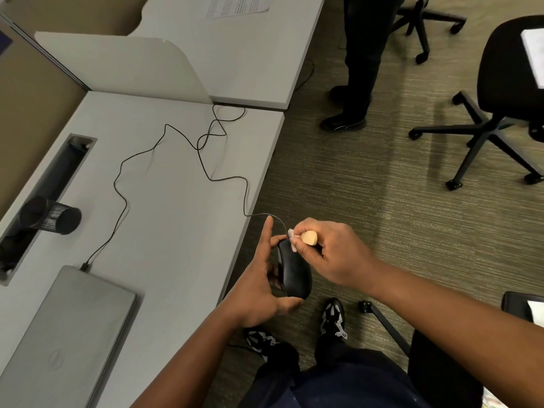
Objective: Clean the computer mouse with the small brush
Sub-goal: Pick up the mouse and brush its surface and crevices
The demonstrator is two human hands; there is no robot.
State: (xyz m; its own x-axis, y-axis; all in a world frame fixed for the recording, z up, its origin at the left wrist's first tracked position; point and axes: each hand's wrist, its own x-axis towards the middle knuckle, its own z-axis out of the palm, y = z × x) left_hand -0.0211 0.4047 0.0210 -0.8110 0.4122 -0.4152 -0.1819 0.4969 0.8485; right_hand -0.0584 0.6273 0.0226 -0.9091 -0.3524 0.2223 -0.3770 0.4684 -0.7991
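Right fingers: my right hand is curled tight round the small brush, thumb and fingertips pinching its pale wooden handle close to the head; the light bristles touch the front end of the mouse.
Left fingers: my left hand cradles the computer mouse from its left side and underneath, thumb under the rear end, the other fingers wrapped along the flank, and the index finger stretched straight out past the nose.
Mouse position: held in the air just off the tabletop edge, above the carpet, nose pointing away from me.
Mouse handling: I judge it light and rigid, a smooth black plastic shell that could slip, so holding it by the sides and leaving the top free for brushing seems best.
Cable: the cable leaves the nose, loops loosely across the tabletop and plugs into the closed laptop; the slack looks ample, so it should not tug.
Brush handling: small, light, stiff handle, soft bristles; a short grip gives control in the seams.
Further off: a black mesh cup lies on its side near the tabletop's cable slot.
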